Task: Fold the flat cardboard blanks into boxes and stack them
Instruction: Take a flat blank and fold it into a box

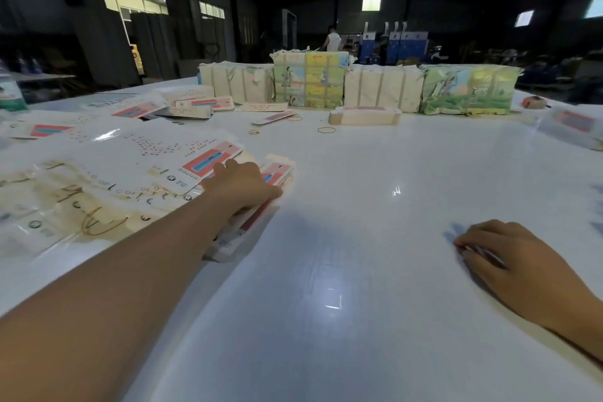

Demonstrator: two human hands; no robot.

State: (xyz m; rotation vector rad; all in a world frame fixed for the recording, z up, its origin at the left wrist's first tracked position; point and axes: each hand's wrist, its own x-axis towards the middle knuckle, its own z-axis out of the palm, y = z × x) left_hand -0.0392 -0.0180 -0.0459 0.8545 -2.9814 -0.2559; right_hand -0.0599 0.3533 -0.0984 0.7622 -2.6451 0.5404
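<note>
My left hand [243, 184] reaches out to the left of centre and lies palm down on a small pile of flat white blanks with red and blue print [277, 173], fingers curled over its right edge. More flat blanks [208, 161] fan out to the left of that pile. My right hand [502, 254] rests on the bare white table [342, 238] at the lower right, fingers loosely bent, nothing in it. A low stack of folded white boxes [365, 116] stands further back near the middle.
A row of wrapped bundles [310, 81] lines the far edge, some plain cream [383, 86], some with green and yellow pictures [468, 88]. Loose rubber bands [326, 130] lie in front of them. Clear plastic wrap [65, 206] covers the left side. A person [332, 39] stands far behind.
</note>
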